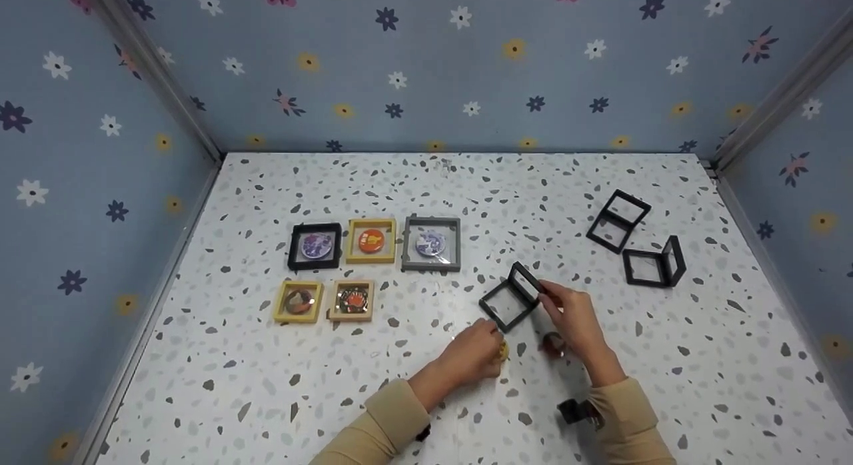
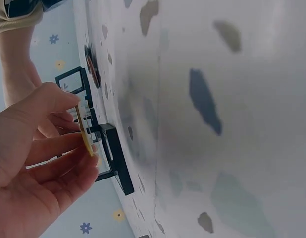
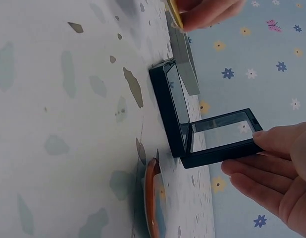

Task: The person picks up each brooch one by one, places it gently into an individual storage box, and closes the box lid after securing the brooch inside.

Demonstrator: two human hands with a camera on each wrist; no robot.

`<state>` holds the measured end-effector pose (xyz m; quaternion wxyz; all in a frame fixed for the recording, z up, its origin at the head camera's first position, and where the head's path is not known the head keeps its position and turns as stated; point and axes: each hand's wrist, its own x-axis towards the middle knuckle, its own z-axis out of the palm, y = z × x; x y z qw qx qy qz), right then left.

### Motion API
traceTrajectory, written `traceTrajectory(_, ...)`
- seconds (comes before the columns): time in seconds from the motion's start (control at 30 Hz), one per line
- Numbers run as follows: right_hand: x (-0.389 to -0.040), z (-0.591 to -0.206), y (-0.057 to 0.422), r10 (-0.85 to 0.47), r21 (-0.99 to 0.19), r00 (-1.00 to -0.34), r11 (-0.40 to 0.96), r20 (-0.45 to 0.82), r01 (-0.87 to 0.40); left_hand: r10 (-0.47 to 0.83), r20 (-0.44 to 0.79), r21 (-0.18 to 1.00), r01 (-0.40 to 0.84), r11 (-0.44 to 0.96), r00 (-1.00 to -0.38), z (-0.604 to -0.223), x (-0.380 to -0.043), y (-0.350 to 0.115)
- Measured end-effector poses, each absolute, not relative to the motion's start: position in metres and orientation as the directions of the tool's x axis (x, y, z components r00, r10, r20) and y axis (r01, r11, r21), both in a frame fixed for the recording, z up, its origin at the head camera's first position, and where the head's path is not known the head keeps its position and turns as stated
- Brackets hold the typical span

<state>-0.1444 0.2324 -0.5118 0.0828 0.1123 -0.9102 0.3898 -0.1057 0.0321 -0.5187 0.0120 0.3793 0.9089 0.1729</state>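
Observation:
My left hand (image 1: pixel 474 352) pinches a thin round yellow badge (image 2: pixel 84 131) on its edge between thumb and fingers, just above the table. A black hinged display frame (image 3: pixel 165 109) with clear film windows stands unfolded in front of both hands, one half flat and the other raised. With thumb and fingertips, my right hand (image 1: pixel 573 318) holds the outer edge of the raised half (image 3: pixel 220 153). Below that hand lies a brown-orange round badge (image 1: pixel 553 345), partly in shadow. The yellow badge's face is mostly hidden by my left fingers in the head view.
On the left sit closed frames with round badges inside: black (image 1: pixel 291 248), yellow (image 1: pixel 371 260), grey (image 1: pixel 432 266), small yellow (image 1: pixel 296 320) and beige (image 1: pixel 351 318). Two unfolded black frames (image 1: pixel 619 218) (image 1: pixel 674 262) stand at the right. Flowered panels (image 1: pixel 426 65) enclose the speckled table.

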Motion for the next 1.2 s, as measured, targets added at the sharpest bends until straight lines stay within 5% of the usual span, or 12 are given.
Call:
traceTrajectory(0.43, -0.142, -0.511, 0.232, -0.128, -0.676, -0.961, 0.688, 0.245, -0.264, 0.623, 0.22, 0.335, 0.658, 0.674, -0.751, -0.519, -0.131, 0.043)
traceTrajectory(1.2, -0.143, -0.513, 0.233, -0.12, -0.672, -0.96, 0.692, 0.253, -0.264, 0.509, 0.12, 0.478, 0.499, 0.723, -0.852, -0.532, -0.167, 0.066)
